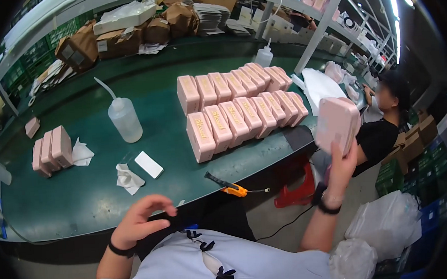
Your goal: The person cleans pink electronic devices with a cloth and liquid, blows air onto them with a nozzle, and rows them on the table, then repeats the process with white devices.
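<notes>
My right hand (pixel 342 167) is raised at the right, off the table's edge, gripping a pink rectangular box (pixel 336 124) by its lower end. My left hand (pixel 139 221) hovers near my chest at the front edge of the green table (pixel 94 193), fingers spread, holding nothing. Two rows of matching pink boxes (pixel 242 105) stand upright side by side on the table's middle right. A smaller group of three pink boxes (pixel 51 150) stands at the left.
A clear squeeze bottle (pixel 124 118) stands mid-table, with crumpled white cloths (pixel 128 178), a small white block (pixel 149 164) and an orange-handled tool (pixel 230 188) near the front edge. Brown parcels (pixel 125 35) line the back. Another person (pixel 386 124) sits at the right. White bags (pixel 387 221) lie on the floor.
</notes>
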### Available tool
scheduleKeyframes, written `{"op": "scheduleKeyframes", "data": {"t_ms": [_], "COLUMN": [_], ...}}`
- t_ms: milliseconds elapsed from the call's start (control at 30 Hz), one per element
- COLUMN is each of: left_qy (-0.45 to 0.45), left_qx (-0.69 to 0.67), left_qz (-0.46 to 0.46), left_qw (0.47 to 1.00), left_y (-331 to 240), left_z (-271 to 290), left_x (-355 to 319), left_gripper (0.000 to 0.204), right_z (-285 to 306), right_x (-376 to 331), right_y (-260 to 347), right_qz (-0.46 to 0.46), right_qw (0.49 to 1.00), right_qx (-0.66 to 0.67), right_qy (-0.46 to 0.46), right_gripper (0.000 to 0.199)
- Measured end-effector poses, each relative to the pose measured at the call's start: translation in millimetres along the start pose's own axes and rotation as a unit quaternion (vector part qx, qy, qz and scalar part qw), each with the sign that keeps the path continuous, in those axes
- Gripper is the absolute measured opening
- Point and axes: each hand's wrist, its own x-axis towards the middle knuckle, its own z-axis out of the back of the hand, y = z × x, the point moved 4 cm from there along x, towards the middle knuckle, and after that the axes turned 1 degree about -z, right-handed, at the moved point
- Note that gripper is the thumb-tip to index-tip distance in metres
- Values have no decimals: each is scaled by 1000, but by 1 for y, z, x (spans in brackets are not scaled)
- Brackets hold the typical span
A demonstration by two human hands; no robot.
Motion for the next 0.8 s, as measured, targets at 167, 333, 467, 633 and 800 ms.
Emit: {"op": "scheduleKeyframes", "data": {"t_ms": [167,333,467,633,800], "left_qy": [-208,-352,-474,-508,-505], "left_qx": [31,144,437,640,769], "left_qz": [20,25,66,51,102], "left_qw": [977,924,762,574,378], "left_y": [0,3,-39,-74,-78], "left_z": [39,97,145,215,264], "left_x": [-58,-88,-113,-99,-55], "left_gripper": [44,46,57,70,72], "right_z": [-7,-25,-62,-62,-39], "right_x": [123,201,200,140,19], "right_y": [-191,-348,-384,-366,-282], "right_qz": [-84,0,55,31,1], "right_qw": [988,861,923,972,994], "right_qx": [-132,-464,-329,-208,-107], "right_qy": [18,206,192,109,11], "right_gripper": [42,36,33,29,25]}}
